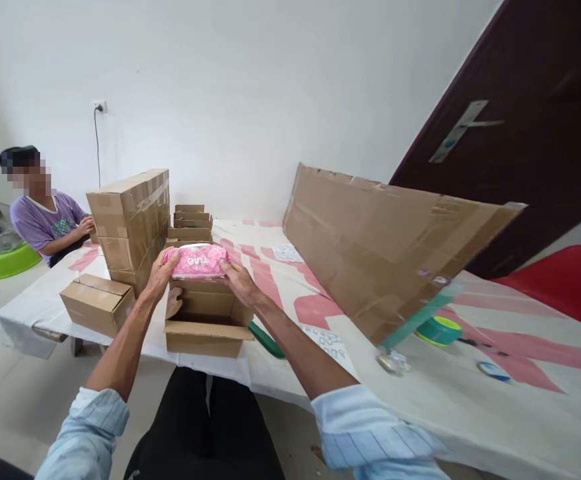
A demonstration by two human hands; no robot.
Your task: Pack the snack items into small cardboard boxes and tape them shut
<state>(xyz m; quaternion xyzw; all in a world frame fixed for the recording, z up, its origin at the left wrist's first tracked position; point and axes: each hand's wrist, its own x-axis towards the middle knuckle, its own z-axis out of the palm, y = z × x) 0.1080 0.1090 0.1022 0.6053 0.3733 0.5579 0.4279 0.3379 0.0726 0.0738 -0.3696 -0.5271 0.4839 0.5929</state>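
Between my two hands is a pink soft pack (pixel 199 261) with white lettering, perhaps wipes; its exact kind is not certain. My left hand (pixel 160 272) grips its left end and my right hand (pixel 239 280) its right end, thumbs toward me. Just below the pack stands an open cardboard box (pixel 208 339) with its flaps up. Little of the box's inside shows, and its far flap is partly behind the pack. Behind it are more open cardboard boxes (pixel 192 233) in a row.
Taped cartons (pixel 135 213) are stacked at the left beside a closed box (pixel 96 303). A large cardboard sheet (pixel 370 240) leans at the right. Tape rolls (pixel 439 331) and printed paper (pixel 328 345) lie on the covered table (pixel 290 383). A person (pixel 53 220) sits at far left.
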